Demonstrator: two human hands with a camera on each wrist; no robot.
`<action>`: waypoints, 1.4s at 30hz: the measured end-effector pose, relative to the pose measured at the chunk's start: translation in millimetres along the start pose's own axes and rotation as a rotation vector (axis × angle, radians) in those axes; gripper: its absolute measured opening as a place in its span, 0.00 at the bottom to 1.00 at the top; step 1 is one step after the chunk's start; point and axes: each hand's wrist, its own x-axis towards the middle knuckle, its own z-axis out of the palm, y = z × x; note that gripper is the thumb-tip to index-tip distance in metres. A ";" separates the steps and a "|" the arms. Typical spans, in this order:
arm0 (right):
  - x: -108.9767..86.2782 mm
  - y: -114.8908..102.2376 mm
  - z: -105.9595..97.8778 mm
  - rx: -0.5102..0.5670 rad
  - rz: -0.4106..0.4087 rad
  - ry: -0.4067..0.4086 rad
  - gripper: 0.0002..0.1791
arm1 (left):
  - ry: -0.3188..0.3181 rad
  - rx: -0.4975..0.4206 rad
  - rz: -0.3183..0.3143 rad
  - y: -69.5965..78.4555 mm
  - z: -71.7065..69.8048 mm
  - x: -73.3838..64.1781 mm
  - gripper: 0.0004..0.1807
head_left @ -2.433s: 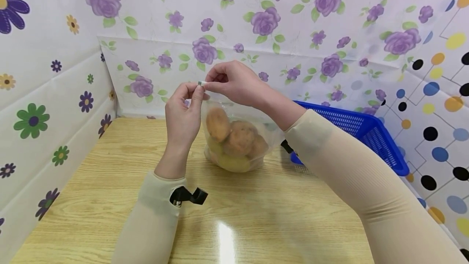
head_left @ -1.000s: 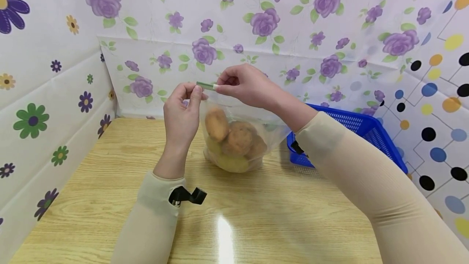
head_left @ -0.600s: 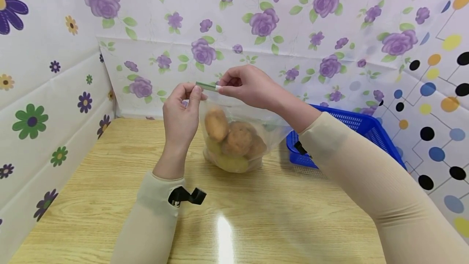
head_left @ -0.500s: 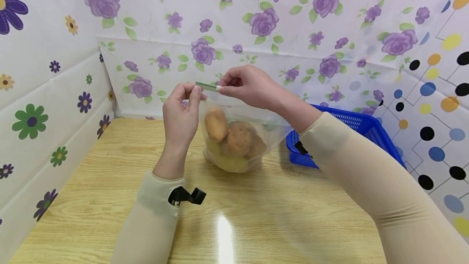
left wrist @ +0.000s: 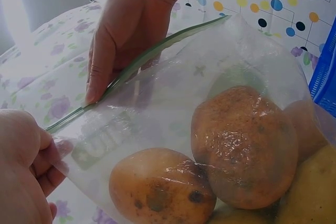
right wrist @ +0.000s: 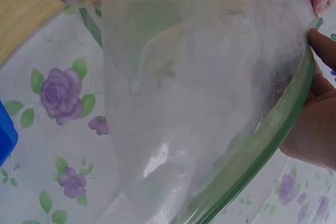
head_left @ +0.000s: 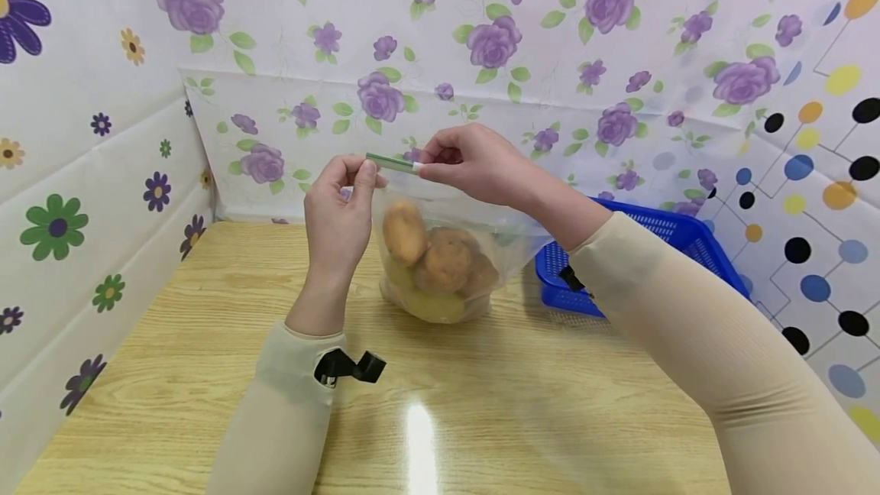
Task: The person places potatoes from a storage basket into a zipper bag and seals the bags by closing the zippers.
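A clear zip bag [head_left: 474, 201] stands upright on the table with several brown potatoes [head_left: 447, 260] inside. Paler yellowish ones [head_left: 436, 305] lie at its bottom. Along its top runs a green zip strip [head_left: 390, 162]. My left hand [head_left: 337, 224] pinches the bag's left top corner between thumb and fingers. To its right, my right hand [head_left: 481, 163] pinches the same strip, with a small white spot at the thumb tip. In the left wrist view the right thumb presses the strip [left wrist: 157, 48] near the left hand [left wrist: 21, 166].
A blue plastic basket [head_left: 660, 228] stands at the right behind the right forearm. The wooden table [head_left: 227, 312] reaches back to a flowered cloth wall [head_left: 440, 6]. Patterned sheets also hang at left and right. Black camera mounts [head_left: 354, 367] sit on the wrists.
My right hand has slid to the right along the zip strip, away from the left hand, and more of the green strip shows between them. The left hand stays at the corner.
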 end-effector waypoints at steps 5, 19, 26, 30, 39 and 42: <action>-2.2 2.1 -1.6 -0.009 0.008 -0.003 0.07 | -0.004 0.007 0.004 1.2 -0.6 -0.5 0.13; -11.5 5.1 -6.4 -0.020 0.007 -0.005 0.07 | -0.009 0.011 -0.001 1.7 -1.7 -1.0 0.12; -15.2 10.9 -8.3 -0.018 0.014 -0.003 0.07 | -0.004 0.014 0.000 0.4 -1.6 0.0 0.12; -18.6 14.9 -10.1 -0.012 0.025 -0.002 0.07 | -0.009 0.007 -0.002 0.1 -1.7 -0.1 0.12; -26.1 21.6 -15.0 -0.016 0.035 -0.008 0.07 | -0.013 0.016 0.000 0.9 -2.2 -0.7 0.12; -27.7 22.7 -15.9 -0.019 0.034 -0.006 0.07 | -0.014 0.019 -0.001 0.7 -2.5 -0.7 0.12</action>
